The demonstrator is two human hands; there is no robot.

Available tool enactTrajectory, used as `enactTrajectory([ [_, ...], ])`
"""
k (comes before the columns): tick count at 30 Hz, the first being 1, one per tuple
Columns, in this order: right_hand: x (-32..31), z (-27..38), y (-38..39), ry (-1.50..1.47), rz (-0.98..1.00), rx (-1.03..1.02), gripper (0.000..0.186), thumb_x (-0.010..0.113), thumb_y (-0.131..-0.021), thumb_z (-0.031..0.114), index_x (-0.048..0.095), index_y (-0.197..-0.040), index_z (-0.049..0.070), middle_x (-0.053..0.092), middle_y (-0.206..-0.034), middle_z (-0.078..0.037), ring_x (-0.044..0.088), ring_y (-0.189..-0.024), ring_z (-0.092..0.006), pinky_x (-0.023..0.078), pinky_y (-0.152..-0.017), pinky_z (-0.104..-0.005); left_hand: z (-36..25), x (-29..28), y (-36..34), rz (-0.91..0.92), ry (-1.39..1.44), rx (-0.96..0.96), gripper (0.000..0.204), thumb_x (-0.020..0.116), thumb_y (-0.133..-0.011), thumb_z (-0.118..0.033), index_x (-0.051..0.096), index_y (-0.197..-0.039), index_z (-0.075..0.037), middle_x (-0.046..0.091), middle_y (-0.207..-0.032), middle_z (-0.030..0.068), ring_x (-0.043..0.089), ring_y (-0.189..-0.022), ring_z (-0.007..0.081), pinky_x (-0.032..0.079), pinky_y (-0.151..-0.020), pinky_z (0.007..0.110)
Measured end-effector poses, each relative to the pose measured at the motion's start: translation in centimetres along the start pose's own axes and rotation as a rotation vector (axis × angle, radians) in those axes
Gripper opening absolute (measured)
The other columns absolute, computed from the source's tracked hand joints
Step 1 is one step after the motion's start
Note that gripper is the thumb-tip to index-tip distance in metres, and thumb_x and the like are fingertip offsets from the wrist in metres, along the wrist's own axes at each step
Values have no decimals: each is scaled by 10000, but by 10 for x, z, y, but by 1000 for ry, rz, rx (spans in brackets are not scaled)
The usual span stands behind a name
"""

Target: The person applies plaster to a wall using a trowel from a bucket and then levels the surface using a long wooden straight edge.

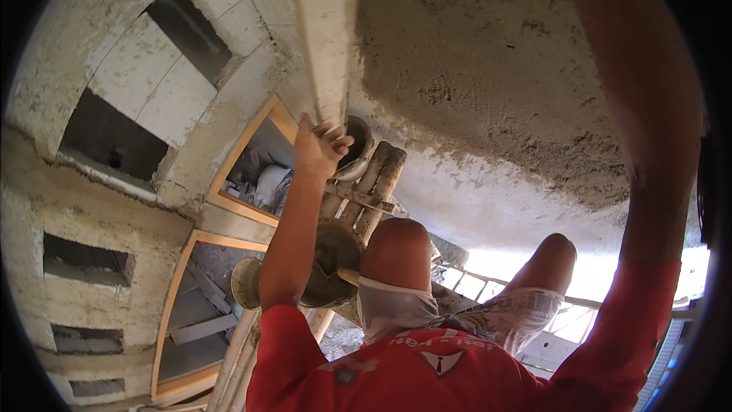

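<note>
My left hand (pixel 324 146) is raised in front of me, its fingers curled at the lower end of a long, pale straightedge board (pixel 326 30). The board runs up past the top of the view along the edge of a rough, wet-looking plastered wall (pixel 473 53). My right arm (pixel 648 122) stretches up along the right side, and its hand is out of the picture. Below my left hand, a bucket (pixel 333 248) holds grey mortar, with a wooden handle (pixel 349 276) at its edge. Another bucket (pixel 358 149) sits just behind the hand.
Scaffold poles (pixel 370 183) stand beside my bent knees. A small round container (pixel 246 282) is left of the mortar bucket. Wooden window frames (pixel 171 320) and a block wall (pixel 137 69) with rectangular openings line the left. Bright light comes through a railing (pixel 473 286) at lower right.
</note>
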State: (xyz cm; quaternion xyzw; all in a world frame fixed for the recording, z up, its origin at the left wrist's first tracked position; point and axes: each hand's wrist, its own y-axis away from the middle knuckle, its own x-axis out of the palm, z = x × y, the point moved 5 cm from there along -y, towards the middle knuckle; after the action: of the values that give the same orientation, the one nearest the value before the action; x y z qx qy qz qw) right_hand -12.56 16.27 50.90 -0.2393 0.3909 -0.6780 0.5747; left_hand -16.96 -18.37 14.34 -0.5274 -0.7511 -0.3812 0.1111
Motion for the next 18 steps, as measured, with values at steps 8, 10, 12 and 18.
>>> enactTrajectory([
  [8,39,0,-12,292,127,-140,593,660,-813,358,491,-1216,-43,578,-1163,-225,595,-1058,-278,469,-934,-416,-161,168,159,-266,-844,1744,950,808,-710,-397,272,-1324,90,362,-1237,219,400,-1164,311,366,-999,433],
  [10,74,5,-31,358,173,-255,606,658,-818,363,483,-1232,-43,575,-1172,-232,594,-1066,-282,465,-942,-414,-189,197,166,-544,-1156,1829,983,826,-696,-332,229,-1292,172,336,-1225,267,410,-1155,353,385,-1000,425],
  [12,89,32,-56,491,194,-441,620,656,-822,368,474,-1248,-44,572,-1182,-238,593,-1074,-286,461,-950,-412,-202,216,165,-489,-926,1857,954,821,-704,-267,211,-1268,200,336,-1197,283,416,-1146,364,396,-994,417],
  [18,181,14,-51,480,372,-681,659,649,-837,383,447,-1296,-44,564,-1211,-257,589,-1097,-298,449,-974,-405,-250,187,145,-124,-775,1946,815,782,-740,-130,209,-1200,221,456,-1038,182,527,-999,237,425,-934,399],
])
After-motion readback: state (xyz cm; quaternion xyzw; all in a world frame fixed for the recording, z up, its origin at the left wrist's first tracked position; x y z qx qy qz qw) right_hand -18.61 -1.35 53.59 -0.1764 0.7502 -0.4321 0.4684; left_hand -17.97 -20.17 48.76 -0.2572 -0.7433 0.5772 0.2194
